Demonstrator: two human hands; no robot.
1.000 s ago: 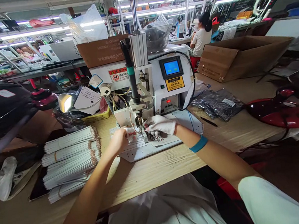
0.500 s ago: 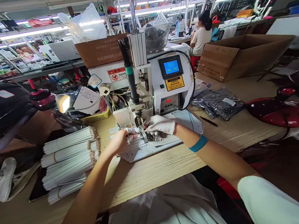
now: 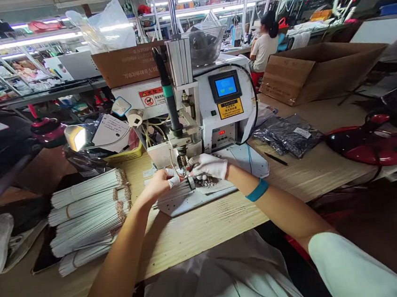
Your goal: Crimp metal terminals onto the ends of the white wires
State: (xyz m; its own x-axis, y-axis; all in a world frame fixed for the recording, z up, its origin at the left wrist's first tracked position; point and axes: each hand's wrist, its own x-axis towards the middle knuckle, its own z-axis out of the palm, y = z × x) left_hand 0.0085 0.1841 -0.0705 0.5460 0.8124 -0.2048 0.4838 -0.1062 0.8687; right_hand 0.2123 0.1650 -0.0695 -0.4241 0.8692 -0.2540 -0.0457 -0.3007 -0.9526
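The small press head point(image 3: 182, 152) of the machine point(image 3: 229, 117) hangs just between the two grips, a little ahead of both fingertips and slightly nearer the right grip point(image 3: 208, 166), which wears a white glove and has a blue wristband point(image 3: 257, 190) on its wrist. Its fingers are bunched and point left toward the head, but I can't tell whether they pinch anything. The left grip point(image 3: 161, 183) reaches in from the other side with its fingers curled close together, and whatever they may hold is too small to tell. A thin copper wire point(image 3: 175, 167) curves up from just ahead of the left grip toward the head. A pile of small metal bits point(image 3: 204, 182) lies directly below the right grip on a white plate point(image 3: 245, 160), while long bundles of white wires point(image 3: 88, 212) rest on the table point(image 3: 193, 229), well left of the left grip, their long axis running roughly sideways
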